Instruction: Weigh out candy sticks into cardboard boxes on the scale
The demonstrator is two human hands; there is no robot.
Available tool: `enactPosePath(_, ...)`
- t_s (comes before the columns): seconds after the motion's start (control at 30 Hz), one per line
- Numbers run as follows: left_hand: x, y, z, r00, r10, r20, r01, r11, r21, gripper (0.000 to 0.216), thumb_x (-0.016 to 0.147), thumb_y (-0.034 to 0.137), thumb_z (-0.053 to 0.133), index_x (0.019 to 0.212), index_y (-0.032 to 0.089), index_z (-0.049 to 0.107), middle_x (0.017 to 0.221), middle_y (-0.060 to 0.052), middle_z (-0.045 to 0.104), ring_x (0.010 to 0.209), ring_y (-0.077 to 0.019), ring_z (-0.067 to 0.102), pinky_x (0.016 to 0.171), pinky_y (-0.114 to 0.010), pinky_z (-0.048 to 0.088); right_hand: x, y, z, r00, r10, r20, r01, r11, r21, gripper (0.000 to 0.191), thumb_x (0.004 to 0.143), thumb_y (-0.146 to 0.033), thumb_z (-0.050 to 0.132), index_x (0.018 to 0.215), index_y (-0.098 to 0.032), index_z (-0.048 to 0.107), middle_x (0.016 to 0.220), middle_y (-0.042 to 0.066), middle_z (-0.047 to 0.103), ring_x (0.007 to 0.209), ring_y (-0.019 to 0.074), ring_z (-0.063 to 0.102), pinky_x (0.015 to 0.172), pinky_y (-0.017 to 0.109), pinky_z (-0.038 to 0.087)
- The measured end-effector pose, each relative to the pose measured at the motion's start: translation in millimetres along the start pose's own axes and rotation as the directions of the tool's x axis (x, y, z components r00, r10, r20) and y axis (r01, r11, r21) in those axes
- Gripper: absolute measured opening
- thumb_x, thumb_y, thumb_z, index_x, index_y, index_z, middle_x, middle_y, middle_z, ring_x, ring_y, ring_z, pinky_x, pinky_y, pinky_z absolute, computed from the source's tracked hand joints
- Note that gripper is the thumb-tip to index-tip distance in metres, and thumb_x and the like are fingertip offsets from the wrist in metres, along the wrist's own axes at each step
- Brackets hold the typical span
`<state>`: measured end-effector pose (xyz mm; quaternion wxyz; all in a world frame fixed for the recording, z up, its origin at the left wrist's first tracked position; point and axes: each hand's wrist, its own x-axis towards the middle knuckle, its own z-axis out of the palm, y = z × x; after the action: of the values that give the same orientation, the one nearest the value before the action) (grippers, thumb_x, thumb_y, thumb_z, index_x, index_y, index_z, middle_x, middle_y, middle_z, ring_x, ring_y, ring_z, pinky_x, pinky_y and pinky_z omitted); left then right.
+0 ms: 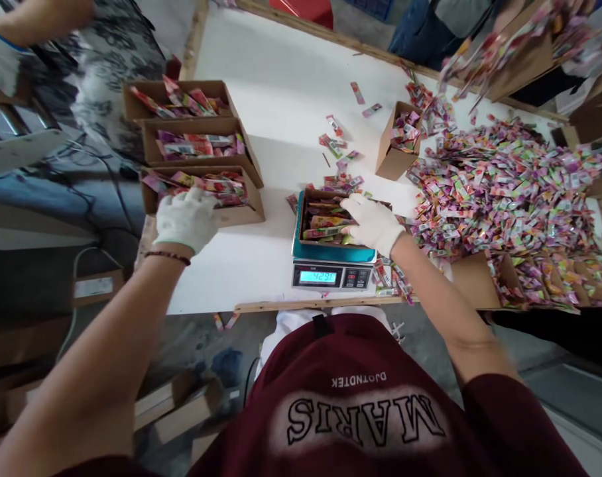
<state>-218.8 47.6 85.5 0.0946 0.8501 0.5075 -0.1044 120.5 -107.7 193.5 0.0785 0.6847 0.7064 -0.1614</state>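
Note:
My left hand [186,217], in a white glove, rests with curled fingers on the near edge of a filled cardboard box [201,192] of colourful sachets at the table's left side. My right hand [373,224], also gloved, lies over the sachets inside a cardboard box [325,215] that sits on a teal digital scale [331,265]; its fingers are bent onto the sachets. The scale's display [318,277] is lit. Whether either hand grips anything is hidden by the gloves and the angle.
Two more filled boxes [196,142] stand behind the left one. A big heap of loose sachets [500,185] covers the right of the white table [281,79]. An upright small box [398,142] stands mid-table. Other people work at the far edge and upper left.

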Motion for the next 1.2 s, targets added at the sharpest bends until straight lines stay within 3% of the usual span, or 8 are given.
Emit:
enactPosePath(0.1,-40,22,-2,0.994,0.015,-0.109,-0.029,0.992,-0.126,0.050,0.098,0.046,0.044,0.131,0.012,0.063,0.145,-0.019,0.056,0.124,-0.0331,0.057,0.104,-0.043,0.043,14,-9,3,0.993,0.040,0.113,-0.024,0.990,-0.140,0.056,0.092,-0.038,0.070,0.143,-0.019,0.057,0.148,0.015,0.055,0.119,0.0325,0.066,0.098,0.045,0.054)
enactPosePath(0.23,-85,55,9,0.983,0.018,-0.180,-0.087,0.919,-0.383,0.048,0.098,0.049,0.047,0.127,0.016,0.066,0.142,-0.018,0.062,0.126,-0.0334,0.062,0.103,-0.042,0.050,20,-8,14,0.987,-0.028,0.158,0.052,0.987,-0.152,0.033,0.095,-0.016,0.052,0.123,-0.017,0.070,0.131,0.014,0.067,0.115,0.0281,0.068,0.096,0.038,0.053)
enactPosePath(0.47,-98,104,16,0.940,-0.030,-0.338,-0.204,0.747,-0.633,0.039,0.096,0.046,0.054,0.119,0.019,0.070,0.143,-0.016,0.064,0.130,-0.0319,0.064,0.110,-0.047,0.052,-20,30,17,0.950,-0.067,-0.306,0.184,0.910,0.372,0.035,0.090,-0.015,0.051,0.118,-0.017,0.072,0.124,0.008,0.074,0.116,0.0225,0.067,0.105,0.035,0.052)
enactPosePath(0.6,-86,121,-1,0.903,-0.045,-0.426,-0.276,0.699,-0.659,0.036,0.098,0.043,0.052,0.116,0.017,0.070,0.136,-0.016,0.066,0.130,-0.0295,0.064,0.112,-0.046,0.052,-68,61,-3,0.788,0.197,-0.583,0.181,0.831,0.526,0.019,0.094,-0.029,0.054,0.100,-0.022,0.071,0.103,0.006,0.076,0.097,0.0217,0.071,0.093,0.038,0.058)
enactPosePath(0.7,-78,130,-17,0.876,-0.029,-0.481,-0.326,0.699,-0.636,0.032,0.098,0.039,0.051,0.114,0.019,0.070,0.137,-0.015,0.066,0.131,-0.0276,0.062,0.113,-0.045,0.051,-110,97,-13,0.620,0.374,-0.690,0.001,0.879,0.477,0.021,0.093,-0.041,0.060,0.092,-0.022,0.070,0.094,0.008,0.074,0.089,0.0236,0.070,0.087,0.040,0.057)
enactPosePath(0.77,-74,134,-28,0.864,-0.016,-0.503,-0.345,0.707,-0.617,0.029,0.098,0.038,0.051,0.113,0.020,0.069,0.137,-0.013,0.065,0.130,-0.0267,0.062,0.113,-0.045,0.051,-134,124,-7,0.579,0.433,-0.691,-0.154,0.890,0.429,0.026,0.091,-0.044,0.061,0.090,-0.020,0.070,0.092,0.010,0.074,0.089,0.0254,0.069,0.087,0.040,0.055)
enactPosePath(1.0,-70,143,-45,0.854,0.037,-0.518,-0.379,0.726,-0.574,0.027,0.097,0.034,0.051,0.112,0.021,0.069,0.133,-0.011,0.066,0.127,-0.0276,0.063,0.109,-0.045,0.054,-158,170,62,0.773,0.564,-0.289,-0.508,0.825,0.249,0.029,0.087,-0.031,0.050,0.098,-0.016,0.073,0.088,0.013,0.074,0.088,0.0271,0.068,0.084,0.036,0.052)
enactPosePath(1.2,-74,146,-50,0.840,0.055,-0.540,-0.409,0.718,-0.563,0.024,0.097,0.032,0.053,0.110,0.021,0.070,0.132,-0.011,0.068,0.127,-0.0280,0.064,0.110,-0.047,0.054,-140,144,43,0.700,0.511,-0.499,-0.376,0.858,0.351,0.029,0.091,-0.036,0.051,0.109,-0.019,0.067,0.097,0.012,0.074,0.092,0.0272,0.068,0.088,0.038,0.053)
